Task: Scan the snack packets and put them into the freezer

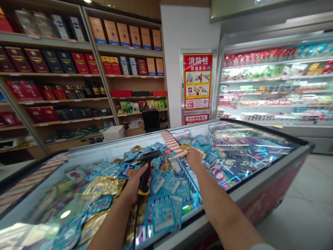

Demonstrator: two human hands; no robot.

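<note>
My left hand is wrapped around the grip of a black and yellow barcode scanner, held over the chest freezer. Its cable hangs down towards me. At the far side, past a wire divider, my right hand pinches a gold snack packet. Blue packets lie just beyond that hand. Below the scanner are more blue packets in a loose heap, mixed with gold packets to the left. My right fingertips are partly hidden by the hand itself.
The freezer's sliding glass lid covers goods in wire baskets at right. A red-striped strip crosses the freezer. Behind stand shelves of boxed bottles, a wall fire-hydrant poster and a lit refrigerated display.
</note>
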